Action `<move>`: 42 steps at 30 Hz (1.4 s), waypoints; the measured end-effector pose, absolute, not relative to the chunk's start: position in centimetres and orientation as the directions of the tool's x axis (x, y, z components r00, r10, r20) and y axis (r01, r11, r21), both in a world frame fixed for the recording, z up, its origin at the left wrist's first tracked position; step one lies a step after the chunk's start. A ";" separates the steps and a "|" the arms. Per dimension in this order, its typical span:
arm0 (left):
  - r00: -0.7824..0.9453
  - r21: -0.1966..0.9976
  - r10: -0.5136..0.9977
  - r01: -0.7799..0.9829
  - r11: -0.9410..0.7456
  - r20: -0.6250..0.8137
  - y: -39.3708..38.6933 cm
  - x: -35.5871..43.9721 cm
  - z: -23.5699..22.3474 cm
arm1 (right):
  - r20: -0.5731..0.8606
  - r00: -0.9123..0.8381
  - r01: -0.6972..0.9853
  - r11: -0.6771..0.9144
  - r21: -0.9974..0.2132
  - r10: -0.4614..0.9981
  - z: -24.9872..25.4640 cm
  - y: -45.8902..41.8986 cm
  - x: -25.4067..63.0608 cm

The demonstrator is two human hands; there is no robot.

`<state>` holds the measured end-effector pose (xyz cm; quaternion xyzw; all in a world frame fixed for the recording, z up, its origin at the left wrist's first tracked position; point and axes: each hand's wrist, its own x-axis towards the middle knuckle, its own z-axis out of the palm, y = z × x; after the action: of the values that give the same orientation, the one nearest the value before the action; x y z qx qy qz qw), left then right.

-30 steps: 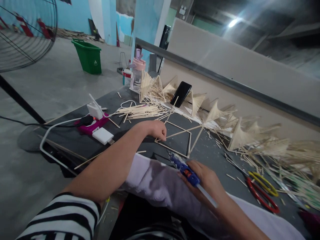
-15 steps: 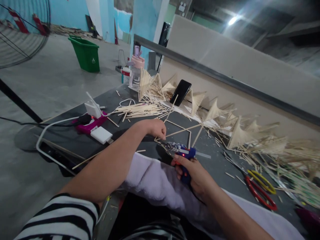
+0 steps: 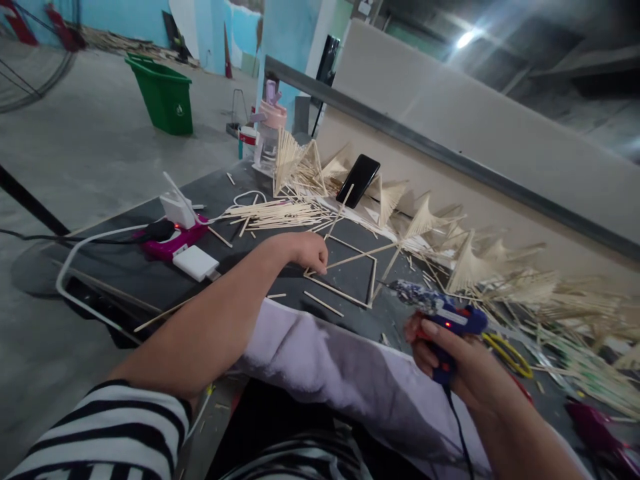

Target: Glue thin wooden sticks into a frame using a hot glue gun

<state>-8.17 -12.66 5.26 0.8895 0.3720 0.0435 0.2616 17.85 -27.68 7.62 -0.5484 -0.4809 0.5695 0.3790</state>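
Note:
My left hand is closed in a pinch on the near end of a thin wooden stick, at the left corner of a stick frame lying on the dark table. Its fingertips are partly hidden. Other sticks cross or lean over the frame, one rising at its far left corner. To the right of the frame, my right hand is wrapped round a blue hot glue gun with a lit red light. The gun's metal front is crusted with residue and its nozzle points left, apart from the frame.
Loose sticks, a black phone and fan-shaped stick models line the back of the table. On the left lies a magenta power strip. Yellow-handled scissors sit beyond my right hand. A lilac cloth covers the near edge.
My right hand has drawn the glue gun away from the frame's left corner, to the right and slightly down. My left hand keeps its pinch at that corner.

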 end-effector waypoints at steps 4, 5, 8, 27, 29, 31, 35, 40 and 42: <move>0.719 0.471 0.683 0.651 -0.596 -0.129 -12.9 -8.0 5.7 | -0.382 -0.164 0.017 -0.384 -0.923 0.910 5.3 -27.4 15.8; 0.719 0.464 0.683 0.653 -0.599 -0.131 -13.0 -8.0 5.8 | -0.381 -0.178 -0.006 -0.388 -0.922 0.907 4.7 -27.2 15.1; 0.724 0.450 0.678 0.652 -0.610 -0.129 -13.1 -7.9 6.0 | -0.352 -0.192 -0.084 -0.373 -0.924 0.916 3.2 -26.8 13.2; 0.731 0.470 0.675 0.632 -0.617 -0.096 -12.4 -8.0 4.9 | 0.075 -0.386 0.775 0.367 -0.514 0.919 2.3 -26.3 11.6; 0.725 0.468 0.679 0.642 -0.607 -0.113 -12.4 -8.0 5.1 | 0.055 -0.499 0.834 0.497 -0.241 0.865 3.2 -26.2 11.5; 0.723 0.459 0.678 0.651 -0.605 -0.133 -12.6 -8.0 5.4 | 0.006 -0.526 0.849 0.525 -0.065 0.851 4.0 -26.1 10.9; 0.727 0.440 0.672 0.654 -0.615 -0.141 -12.9 -8.0 5.9 | -0.038 -0.518 0.848 0.519 0.108 0.855 4.4 -25.9 9.1; 0.722 0.459 0.676 0.655 -0.600 -0.147 -12.7 -8.0 5.8 | -0.018 -0.494 0.857 0.490 0.157 0.869 3.9 -25.5 7.8; 0.733 0.467 0.665 0.643 -0.608 -0.144 -12.6 -8.1 5.7 | -0.006 -0.476 0.867 0.470 0.163 0.880 3.7 -25.4 7.7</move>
<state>-8.06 -12.62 5.70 0.8963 0.3647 0.0221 0.2515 7.67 -25.39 3.74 -0.5101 -0.8562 -0.0686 -0.0442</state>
